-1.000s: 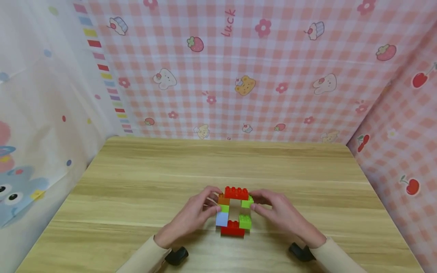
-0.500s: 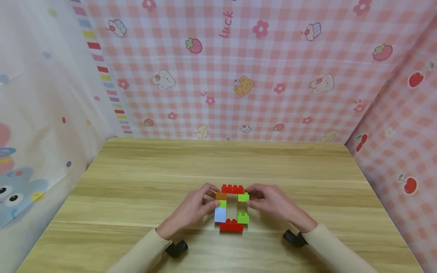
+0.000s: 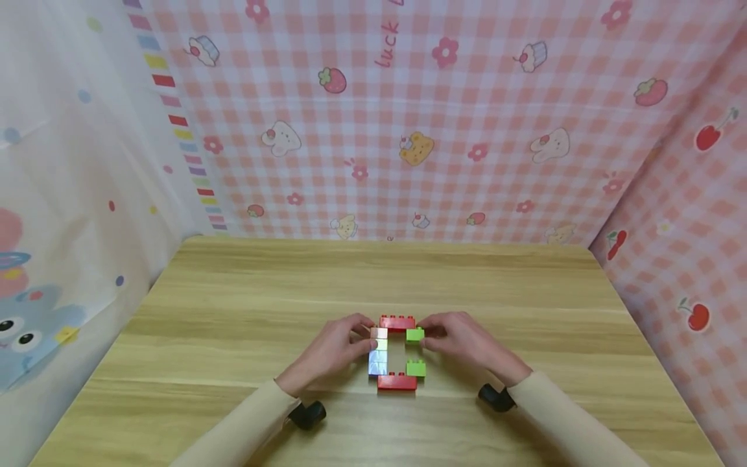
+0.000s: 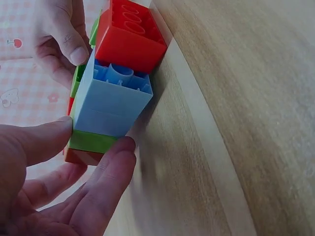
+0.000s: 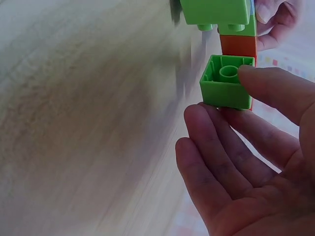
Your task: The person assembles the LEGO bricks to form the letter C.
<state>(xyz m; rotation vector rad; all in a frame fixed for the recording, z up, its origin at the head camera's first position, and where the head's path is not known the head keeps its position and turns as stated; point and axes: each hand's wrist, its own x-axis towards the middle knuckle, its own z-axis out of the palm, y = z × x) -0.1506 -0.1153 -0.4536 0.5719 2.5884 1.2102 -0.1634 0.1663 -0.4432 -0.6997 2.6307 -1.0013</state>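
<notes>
In the head view a frame of joined toy building bricks is held above the table's middle front. A red brick point(image 3: 397, 323) spans the far end and another red brick point(image 3: 397, 383) the near end. Orange, green and light blue bricks point(image 4: 110, 101) form its left side, which my left hand point(image 3: 335, 347) pinches between thumb and fingers. My right hand point(image 3: 467, 340) pinches the far green brick point(image 5: 226, 91), whose hollow underside faces the wrist camera. Nearer to me is a second green brick point(image 3: 416, 368); a gap separates the two green ones.
The wooden table point(image 3: 233, 285) extends around the hands. A pink checked cloth point(image 3: 408, 97) hangs along the back and right, and a white patterned cloth point(image 3: 87, 194) on the left. A black wrist-camera piece point(image 3: 307, 415) juts below the left wrist, another point(image 3: 496, 397) below the right.
Both hands and the brick frame have shifted slightly to the left and away from me in the head view. The frame has tilted a little, so fewer stud tops show. Both grips stay on.
</notes>
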